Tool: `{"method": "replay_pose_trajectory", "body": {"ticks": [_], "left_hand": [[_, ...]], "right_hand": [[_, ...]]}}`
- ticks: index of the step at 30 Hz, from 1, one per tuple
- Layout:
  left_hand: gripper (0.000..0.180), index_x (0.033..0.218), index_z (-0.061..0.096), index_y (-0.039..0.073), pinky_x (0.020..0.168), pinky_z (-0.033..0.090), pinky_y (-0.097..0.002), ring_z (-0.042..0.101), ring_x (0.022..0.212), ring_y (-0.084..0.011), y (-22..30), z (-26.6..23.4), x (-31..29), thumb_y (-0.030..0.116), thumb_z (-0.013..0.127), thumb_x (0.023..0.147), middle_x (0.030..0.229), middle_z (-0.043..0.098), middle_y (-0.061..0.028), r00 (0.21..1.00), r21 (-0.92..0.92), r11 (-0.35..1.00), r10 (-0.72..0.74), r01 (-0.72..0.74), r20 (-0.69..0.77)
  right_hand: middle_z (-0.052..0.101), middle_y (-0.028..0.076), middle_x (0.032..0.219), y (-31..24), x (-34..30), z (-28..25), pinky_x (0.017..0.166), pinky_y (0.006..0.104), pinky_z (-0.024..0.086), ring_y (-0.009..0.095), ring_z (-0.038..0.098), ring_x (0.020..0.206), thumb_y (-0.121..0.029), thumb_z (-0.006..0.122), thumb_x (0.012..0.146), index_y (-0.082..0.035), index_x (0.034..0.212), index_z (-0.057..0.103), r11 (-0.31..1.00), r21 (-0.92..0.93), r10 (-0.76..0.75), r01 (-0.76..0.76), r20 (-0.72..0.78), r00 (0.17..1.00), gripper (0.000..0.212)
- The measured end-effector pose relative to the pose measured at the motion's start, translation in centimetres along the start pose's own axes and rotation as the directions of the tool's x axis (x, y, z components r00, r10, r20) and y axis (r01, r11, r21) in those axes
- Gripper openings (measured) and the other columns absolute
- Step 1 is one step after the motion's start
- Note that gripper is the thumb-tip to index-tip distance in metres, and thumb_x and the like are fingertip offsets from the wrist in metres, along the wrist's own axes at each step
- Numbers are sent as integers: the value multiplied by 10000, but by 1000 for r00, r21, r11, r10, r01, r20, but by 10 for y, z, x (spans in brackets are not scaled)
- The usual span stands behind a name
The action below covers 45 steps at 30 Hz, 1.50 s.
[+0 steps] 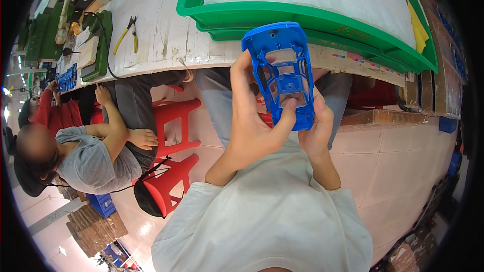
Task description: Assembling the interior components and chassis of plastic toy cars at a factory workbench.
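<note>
A blue plastic toy car body shell (272,43) is held up over my lap, in front of the table edge. Its hollow inner side faces me, with window openings showing through. My left hand (252,133) wraps the shell's left side, the thumb laid across its lower part. On the lower right side, the fingers of my right hand (318,130) are closed against the rim. Part of the fingers of both hands is hidden behind the shell.
A green tray (242,12) lined with white sheeting stands on the table (156,45) just beyond the shell. Yellow-handled pliers (121,40) lie to its left. Red stools (177,121) and a seated person (96,158) in grey are at my left.
</note>
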State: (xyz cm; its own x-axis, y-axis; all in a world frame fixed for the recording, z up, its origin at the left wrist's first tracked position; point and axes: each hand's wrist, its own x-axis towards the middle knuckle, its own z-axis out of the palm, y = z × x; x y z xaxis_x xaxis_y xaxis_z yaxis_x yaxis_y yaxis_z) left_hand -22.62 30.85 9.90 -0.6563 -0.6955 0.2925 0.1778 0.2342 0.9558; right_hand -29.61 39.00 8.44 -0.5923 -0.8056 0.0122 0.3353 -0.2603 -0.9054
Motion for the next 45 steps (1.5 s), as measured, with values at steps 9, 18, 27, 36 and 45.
{"method": "replay_pose_trajectory", "body": {"ticks": [9, 18, 27, 36, 45], "left_hand": [[782, 1262, 177, -56, 848, 318, -360, 342, 1070, -313, 1, 4, -8, 163, 633, 665, 1206, 279, -237, 926, 486, 814, 378, -318, -26], [626, 1313, 141, 4, 936, 279, -335, 341, 1117, -213, -11, -4, -19, 127, 523, 833, 1260, 306, -129, 950, -204, 970, -185, 135, -250], [486, 1168, 373, -58, 880, 347, -344, 462, 1021, -297, -99, -170, 93, 141, 578, 775, 1103, 469, -216, 903, 822, 557, 285, 115, -320], [539, 1127, 409, -58, 848, 368, -403, 459, 995, -392, -168, -226, 146, 147, 633, 681, 1082, 473, -254, 944, 928, 346, 240, 134, -226], [322, 1109, 454, -39, 875, 348, -385, 452, 1015, -361, -29, -99, 156, 42, 483, 798, 1096, 488, -203, 789, 962, 247, 612, -115, -63]], "right_hand": [[553, 105, 985, 0, 7, 5, 772, 250, 423, 160, 541, 879, -479, 307, 839, 24, 1151, 429, 986, 151, 85, -78, -38, 996, 604], [440, 217, 1061, 17, 11, 5, 773, 375, 402, 352, 481, 904, -689, 136, 770, 13, 1311, 246, 752, -484, -343, 448, 292, 893, 893], [515, 138, 996, -45, -24, -88, 715, 287, 446, 198, 542, 836, -148, 504, 785, 27, 1087, 506, 583, -773, -571, 249, -172, 803, 349], [526, 153, 953, -164, -47, -232, 840, 363, 355, 303, 473, 933, -33, 517, 740, 8, 966, 533, 46, -944, -935, -327, -156, 319, 230], [558, 166, 931, -289, 6, -444, 794, 379, 403, 319, 505, 912, -153, 524, 739, -5, 917, 565, -81, -814, -930, -575, -146, 337, 235]]}}
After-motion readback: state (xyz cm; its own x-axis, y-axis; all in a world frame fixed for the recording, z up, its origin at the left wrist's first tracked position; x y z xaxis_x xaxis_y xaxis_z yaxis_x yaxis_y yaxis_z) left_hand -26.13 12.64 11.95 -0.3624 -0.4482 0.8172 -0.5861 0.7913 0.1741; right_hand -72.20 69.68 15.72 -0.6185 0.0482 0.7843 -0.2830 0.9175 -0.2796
